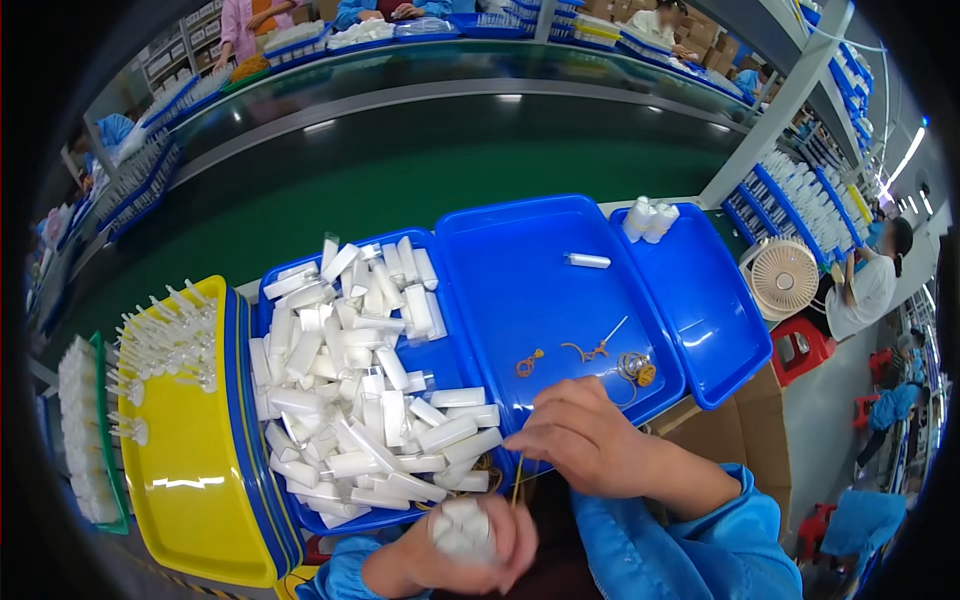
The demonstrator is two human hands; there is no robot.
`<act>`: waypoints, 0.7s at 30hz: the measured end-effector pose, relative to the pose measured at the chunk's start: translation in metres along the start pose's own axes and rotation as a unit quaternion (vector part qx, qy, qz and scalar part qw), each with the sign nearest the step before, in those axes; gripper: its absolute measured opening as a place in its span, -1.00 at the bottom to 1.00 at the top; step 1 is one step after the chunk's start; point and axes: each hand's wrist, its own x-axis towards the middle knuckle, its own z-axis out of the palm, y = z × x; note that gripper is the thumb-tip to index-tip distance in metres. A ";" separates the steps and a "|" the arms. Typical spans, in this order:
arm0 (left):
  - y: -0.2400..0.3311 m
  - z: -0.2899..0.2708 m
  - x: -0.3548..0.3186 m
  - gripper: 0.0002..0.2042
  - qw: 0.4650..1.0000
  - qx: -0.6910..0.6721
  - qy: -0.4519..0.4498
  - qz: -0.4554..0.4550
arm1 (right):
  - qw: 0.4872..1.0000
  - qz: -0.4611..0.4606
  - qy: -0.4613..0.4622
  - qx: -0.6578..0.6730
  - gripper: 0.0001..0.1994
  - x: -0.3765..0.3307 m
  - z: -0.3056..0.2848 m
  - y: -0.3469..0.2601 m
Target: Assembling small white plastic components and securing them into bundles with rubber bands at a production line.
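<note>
- Hands first: our left hand (pixel 470 555) is wrapped tight around a bundle of white tubes (pixel 462 527), near bottom edge.
- Our right hand (pixel 585 440) pinches a yellow rubber band (pixel 517 480) narrow between fingertips, just right of the bundle.
- Loose white tubes fill the blue tray (pixel 440 360) just beyond.
- More rubber bands (pixel 636 370) lie in the middle blue tray (pixel 520 270).
- Yellow tray (pixel 195 480) of white pump tops sits far left.

I'm on a factory packing line: a long green conveyor belt (pixel 400 190) runs past my bench, blue trays (pixel 560 300) are heaped with small white tubes (pixel 350 380), racks of stock (pixel 810 210) stand nearby, and other workers (pixel 870 285) sit at stations.
</note>
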 end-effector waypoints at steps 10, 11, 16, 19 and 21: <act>-0.016 0.004 0.003 0.07 0.744 0.583 0.269 0.187 | 0.802 0.073 -0.192 0.561 -0.61 0.007 -0.027 -0.050; -0.014 0.005 0.003 0.07 0.777 0.537 0.270 0.184 | 0.889 -0.067 -0.249 0.378 -0.58 0.014 -0.024 -0.058; 0.007 0.006 0.003 0.10 0.894 0.285 0.295 0.180 | 0.625 -0.164 -0.137 0.751 -0.63 -0.002 0.024 -0.029; -0.001 0.006 0.004 0.11 0.861 0.331 0.283 0.263 | 0.477 0.048 0.108 0.871 -0.57 -0.029 0.025 -0.035; -0.015 -0.004 0.008 0.12 0.744 0.518 0.224 0.357 | 0.622 0.116 -0.013 0.774 -0.51 -0.015 0.006 -0.030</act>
